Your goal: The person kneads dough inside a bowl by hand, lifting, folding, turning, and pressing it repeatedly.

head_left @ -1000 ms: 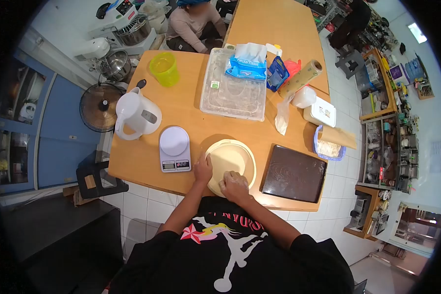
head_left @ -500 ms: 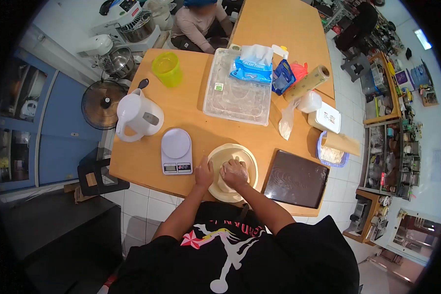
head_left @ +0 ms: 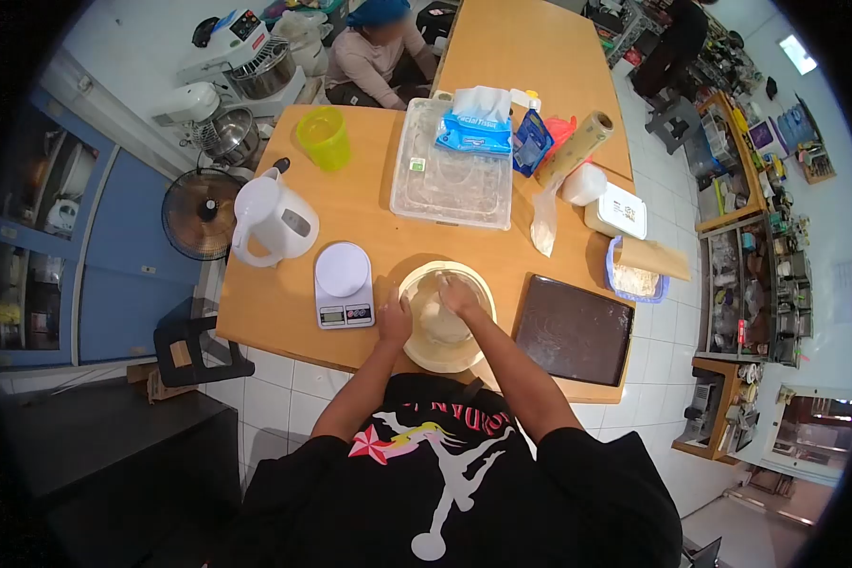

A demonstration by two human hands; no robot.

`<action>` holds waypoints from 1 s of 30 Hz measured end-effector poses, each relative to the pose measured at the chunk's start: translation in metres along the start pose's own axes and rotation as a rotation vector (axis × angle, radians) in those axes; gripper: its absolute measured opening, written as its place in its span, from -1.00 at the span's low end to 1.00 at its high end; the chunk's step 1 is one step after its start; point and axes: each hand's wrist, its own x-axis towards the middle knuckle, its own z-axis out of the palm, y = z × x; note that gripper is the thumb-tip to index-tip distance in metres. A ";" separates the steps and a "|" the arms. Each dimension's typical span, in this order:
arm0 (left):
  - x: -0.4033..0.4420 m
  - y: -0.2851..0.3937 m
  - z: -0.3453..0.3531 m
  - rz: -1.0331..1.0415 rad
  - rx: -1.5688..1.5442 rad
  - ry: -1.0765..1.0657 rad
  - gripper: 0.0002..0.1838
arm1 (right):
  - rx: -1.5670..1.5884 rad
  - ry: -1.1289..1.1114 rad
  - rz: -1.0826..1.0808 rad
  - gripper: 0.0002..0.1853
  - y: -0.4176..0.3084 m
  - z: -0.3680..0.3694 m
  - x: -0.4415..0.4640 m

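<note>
A cream round bowl (head_left: 481,352) stands at the table's front edge with pale dough (head_left: 435,320) inside. My left hand (head_left: 395,320) grips the bowl's left rim, thumb on the inside. Inside the bowl, my right hand (head_left: 456,295) touches the dough near the far side, its fingers bent down and partly hidden. To the left of the bowl sits a white kitchen scale (head_left: 344,284), and to the right lies a dark baking tray (head_left: 575,329).
A white jug (head_left: 275,222) and a yellow-green cup (head_left: 324,138) are on the left. Behind the bowl lies a clear plastic box (head_left: 452,185) with a tissue pack (head_left: 475,128). A purple basket (head_left: 636,282) is at the right edge. A person (head_left: 374,62) sits beyond the table.
My right hand has moved from the near part of the bowl to its far side, along the dough. My left hand stays at the rim. The view has shifted slightly.
</note>
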 end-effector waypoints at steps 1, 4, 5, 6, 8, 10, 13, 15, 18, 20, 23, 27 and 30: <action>0.001 0.001 0.001 -0.011 -0.005 0.028 -0.72 | 0.028 -0.005 0.009 -0.38 -0.005 -0.010 -0.006; 0.002 -0.002 0.002 -0.056 -0.037 -0.019 -0.70 | 0.075 0.072 -0.236 -0.38 -0.020 -0.038 -0.053; 0.001 -0.001 0.002 -0.036 -0.046 0.006 -0.70 | -0.029 0.091 -0.198 -0.40 -0.023 -0.038 -0.067; 0.001 0.000 0.002 -0.017 -0.056 0.032 -0.70 | -0.132 0.111 -0.160 -0.41 -0.027 -0.036 -0.079; 0.000 0.001 0.003 0.007 -0.059 0.058 -0.69 | -0.219 -0.101 -0.012 -0.50 -0.050 -0.054 -0.105; 0.000 0.002 0.004 0.019 -0.046 0.059 -0.69 | -0.243 0.040 -0.126 -0.51 -0.042 -0.042 -0.124; 0.001 0.005 0.001 -0.034 -0.062 -0.014 -0.67 | -0.328 0.188 -0.248 -0.40 -0.024 -0.023 -0.134; -0.002 0.007 0.003 -0.038 -0.066 0.044 -0.65 | -0.395 0.239 -0.313 -0.43 -0.019 -0.016 -0.140; -0.002 0.008 0.005 -0.030 -0.035 0.066 -0.65 | -0.331 0.117 -0.309 -0.48 -0.020 -0.026 -0.145; 0.000 0.006 0.005 -0.055 -0.015 0.023 -0.65 | -0.354 0.187 -0.317 -0.49 -0.019 -0.020 -0.139; 0.000 0.001 0.005 -0.075 -0.015 -0.034 -0.65 | -0.375 0.225 -0.313 -0.50 -0.020 -0.012 -0.125; -0.001 0.000 0.002 -0.021 -0.025 -0.043 -0.67 | -0.382 0.195 -0.246 -0.56 -0.023 -0.006 -0.097; -0.001 0.001 0.001 -0.021 -0.006 -0.056 -0.71 | -0.368 0.232 -0.179 -0.61 -0.025 -0.001 -0.080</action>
